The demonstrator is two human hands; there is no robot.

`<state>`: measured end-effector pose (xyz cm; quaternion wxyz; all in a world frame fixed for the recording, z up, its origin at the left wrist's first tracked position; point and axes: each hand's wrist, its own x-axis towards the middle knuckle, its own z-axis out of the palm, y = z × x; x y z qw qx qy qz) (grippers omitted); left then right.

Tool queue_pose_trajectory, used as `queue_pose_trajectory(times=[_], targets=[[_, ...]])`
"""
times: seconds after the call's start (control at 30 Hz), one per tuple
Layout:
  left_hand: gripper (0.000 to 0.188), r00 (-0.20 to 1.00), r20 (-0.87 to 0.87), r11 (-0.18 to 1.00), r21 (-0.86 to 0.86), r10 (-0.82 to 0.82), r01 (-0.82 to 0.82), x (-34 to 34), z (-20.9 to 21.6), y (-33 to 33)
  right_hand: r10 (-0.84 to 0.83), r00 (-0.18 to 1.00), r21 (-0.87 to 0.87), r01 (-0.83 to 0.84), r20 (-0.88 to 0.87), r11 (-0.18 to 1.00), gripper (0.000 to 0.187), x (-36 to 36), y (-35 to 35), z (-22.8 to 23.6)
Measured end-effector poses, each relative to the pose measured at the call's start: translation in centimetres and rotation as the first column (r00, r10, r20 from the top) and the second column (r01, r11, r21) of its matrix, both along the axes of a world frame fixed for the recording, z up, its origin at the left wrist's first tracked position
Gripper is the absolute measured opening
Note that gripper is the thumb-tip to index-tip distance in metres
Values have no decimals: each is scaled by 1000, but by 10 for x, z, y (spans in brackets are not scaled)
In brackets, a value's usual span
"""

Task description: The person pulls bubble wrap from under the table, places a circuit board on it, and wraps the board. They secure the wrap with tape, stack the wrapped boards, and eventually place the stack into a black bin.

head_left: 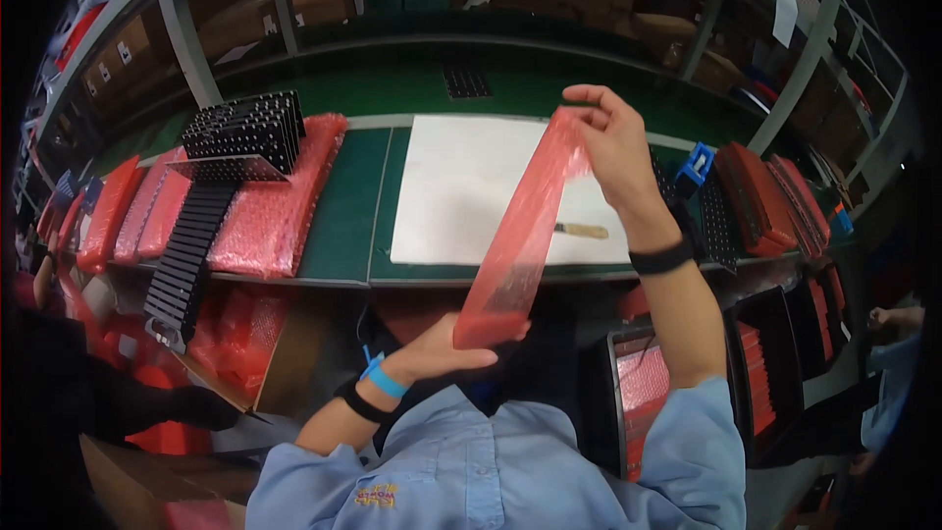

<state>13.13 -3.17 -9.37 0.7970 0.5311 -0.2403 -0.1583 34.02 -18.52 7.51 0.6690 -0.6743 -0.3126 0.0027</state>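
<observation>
Stretched slantwise in front of me is a long, see-through red plastic bag (520, 221). My right hand (616, 142) pinches its upper end between thumb and fingers. At the lower end my left hand (442, 345) holds the bag, the red film covering its fingers while the thumb sticks out; whether those fingers are inside or behind the film I cannot tell. Beneath the bag a white sheet (442, 177) lies on the green bench (343, 206). A tool with a wooden handle (586, 231) rests on the sheet, its other end partly hidden by the bag.
Black perforated plates (245, 132) stand on red bubble-wrap packs (260, 226) at left, beside a black slatted strip (191, 245). At right are a blue tape dispenser (697, 165) and red-wrapped packs (756, 201). Below stand bins (643, 393) and an open carton (280, 344).
</observation>
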Motion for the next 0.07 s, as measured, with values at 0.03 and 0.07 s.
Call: queue_pose_trajectory(times=[0.03,0.07], targets=[[96,985,39,966,190,171,-175,-3,-6,0,-85,996,50,85,-13,995,23,24,10,1],[93,934,101,862,362,343,-355,-9,-12,2,-64,998,56,64,-6,996,23,30,21,5]])
